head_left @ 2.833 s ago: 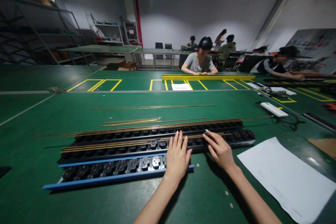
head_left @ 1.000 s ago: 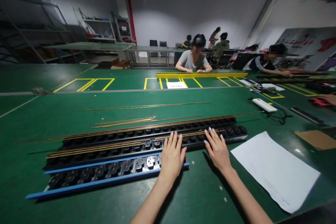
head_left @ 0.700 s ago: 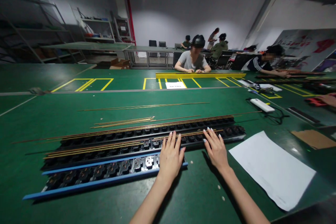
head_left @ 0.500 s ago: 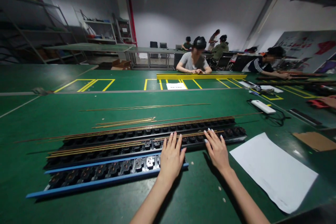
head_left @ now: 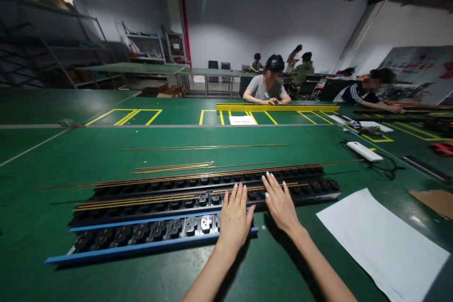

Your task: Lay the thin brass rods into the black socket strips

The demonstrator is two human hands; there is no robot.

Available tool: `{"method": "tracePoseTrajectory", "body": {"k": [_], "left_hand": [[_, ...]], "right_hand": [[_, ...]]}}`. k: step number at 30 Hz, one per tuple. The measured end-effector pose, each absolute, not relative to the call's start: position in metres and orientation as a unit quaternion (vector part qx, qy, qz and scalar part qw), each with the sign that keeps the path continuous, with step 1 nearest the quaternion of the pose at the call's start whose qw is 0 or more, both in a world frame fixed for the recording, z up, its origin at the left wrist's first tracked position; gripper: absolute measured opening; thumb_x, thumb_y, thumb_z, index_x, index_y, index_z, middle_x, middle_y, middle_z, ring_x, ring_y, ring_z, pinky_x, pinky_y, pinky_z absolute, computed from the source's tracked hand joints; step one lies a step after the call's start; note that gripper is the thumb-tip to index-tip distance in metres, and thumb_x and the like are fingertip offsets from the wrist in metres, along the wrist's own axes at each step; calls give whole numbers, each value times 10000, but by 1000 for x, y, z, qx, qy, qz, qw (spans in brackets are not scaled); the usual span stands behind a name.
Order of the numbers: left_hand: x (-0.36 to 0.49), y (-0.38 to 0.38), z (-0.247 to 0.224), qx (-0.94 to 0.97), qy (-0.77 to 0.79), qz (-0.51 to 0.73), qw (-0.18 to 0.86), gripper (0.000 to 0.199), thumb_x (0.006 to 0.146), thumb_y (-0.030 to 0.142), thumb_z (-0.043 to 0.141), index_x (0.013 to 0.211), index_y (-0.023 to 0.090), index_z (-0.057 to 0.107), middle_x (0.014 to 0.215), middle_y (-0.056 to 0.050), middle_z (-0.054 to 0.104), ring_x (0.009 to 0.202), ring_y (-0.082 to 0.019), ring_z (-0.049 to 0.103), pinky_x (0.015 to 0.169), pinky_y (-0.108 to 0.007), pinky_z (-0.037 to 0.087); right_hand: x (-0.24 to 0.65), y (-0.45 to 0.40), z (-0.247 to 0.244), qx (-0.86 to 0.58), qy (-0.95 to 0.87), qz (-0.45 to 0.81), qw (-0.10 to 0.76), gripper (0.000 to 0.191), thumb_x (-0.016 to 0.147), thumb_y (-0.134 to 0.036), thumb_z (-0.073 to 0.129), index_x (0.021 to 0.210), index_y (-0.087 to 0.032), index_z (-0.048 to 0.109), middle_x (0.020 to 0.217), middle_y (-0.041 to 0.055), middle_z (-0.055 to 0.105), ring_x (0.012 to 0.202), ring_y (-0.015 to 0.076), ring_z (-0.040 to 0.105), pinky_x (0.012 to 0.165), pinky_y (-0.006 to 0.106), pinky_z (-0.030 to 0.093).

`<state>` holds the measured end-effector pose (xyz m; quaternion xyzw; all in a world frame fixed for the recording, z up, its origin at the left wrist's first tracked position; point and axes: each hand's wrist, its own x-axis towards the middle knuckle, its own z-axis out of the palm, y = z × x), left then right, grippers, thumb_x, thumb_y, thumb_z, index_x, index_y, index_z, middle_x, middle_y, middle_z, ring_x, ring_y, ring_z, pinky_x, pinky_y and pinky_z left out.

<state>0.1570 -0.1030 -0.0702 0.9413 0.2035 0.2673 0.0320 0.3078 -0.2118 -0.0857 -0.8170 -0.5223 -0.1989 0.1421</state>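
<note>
My left hand (head_left: 235,219) lies flat, fingers stretched forward, over the right end of the blue-edged rail (head_left: 141,244) and the near black rail. Its fingertips touch or hover just over thin brass-coloured rods. My right hand (head_left: 281,203) is also flat, with its fingertips over the near black rail (head_left: 318,190) and its rods. Black sockets fill the blue-edged rail. Behind it lies a second black rail (head_left: 304,171) with long rods (head_left: 159,178) along it. Neither hand grips anything.
Short rods (head_left: 173,167) and long thin rods (head_left: 201,146) lie farther back on the green table. To the right are a white sheet (head_left: 382,240), brown cardboard (head_left: 433,202) and a white power strip (head_left: 364,151). A person (head_left: 267,86) sits behind a yellow rail (head_left: 278,108).
My right hand has moved left along the black rail, closer to my left hand. The camera view has shifted slightly, and my left hand stays over the rails.
</note>
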Motion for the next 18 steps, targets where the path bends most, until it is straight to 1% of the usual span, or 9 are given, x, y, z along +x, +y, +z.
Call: {"method": "tracePoseTrajectory", "body": {"k": [5, 11, 15, 18], "left_hand": [[157, -103, -72, 942, 211, 259, 29, 482, 937, 386, 354, 1353, 151, 413, 1434, -80, 416, 1328, -214, 370, 1054, -436, 388], [157, -104, -71, 942, 214, 259, 29, 483, 939, 386, 347, 1355, 150, 409, 1427, -93, 425, 1328, -216, 370, 1057, -432, 380], [158, -104, -70, 941, 221, 254, 32, 516, 942, 400, 324, 1368, 116, 383, 1429, -107, 418, 1331, -218, 364, 1064, -431, 374], [160, -103, -67, 939, 231, 253, 28, 545, 939, 408, 325, 1384, 96, 354, 1457, -115, 366, 1352, -222, 327, 1086, -432, 347]], "right_hand": [[303, -197, -87, -806, -549, -182, 126, 569, 926, -199, 246, 1482, -209, 125, 1497, 63, 290, 1384, 182, 237, 1079, 470, 280], [305, -196, -92, -800, -558, -186, 122, 569, 925, -192, 249, 1482, -210, 133, 1489, 58, 311, 1380, 182, 247, 1078, 448, 289], [308, -196, -94, -796, -564, -187, 119, 584, 914, -178, 252, 1483, -200, 122, 1492, 56, 304, 1382, 178, 242, 1079, 439, 292], [308, -196, -93, -795, -568, -177, 114, 579, 910, -179, 254, 1479, -193, 148, 1494, 52, 301, 1382, 177, 240, 1079, 439, 295]]}}
